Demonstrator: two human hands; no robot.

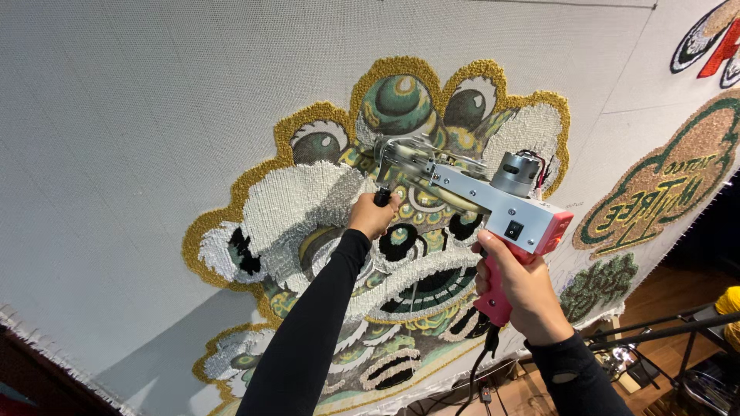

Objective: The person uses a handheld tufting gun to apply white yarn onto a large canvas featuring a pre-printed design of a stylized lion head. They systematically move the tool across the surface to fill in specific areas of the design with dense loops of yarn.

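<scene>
Pink-handled tufting gun (493,202) pressed against stretched cloth (139,115); right hand (518,286) fingers grip its handle, left hand (373,216) fingers clasp the front knob. Tufting the lion design (308,208) is under way; steady forward pressure is needed next.

Single head view, tilted, faces the stretched tufting cloth (154,115) at arm's length; floor shows at lower right.

Both black-sleeved arms reach up, left hand (373,215) and right hand (518,286) apparently fisted closed.
</scene>
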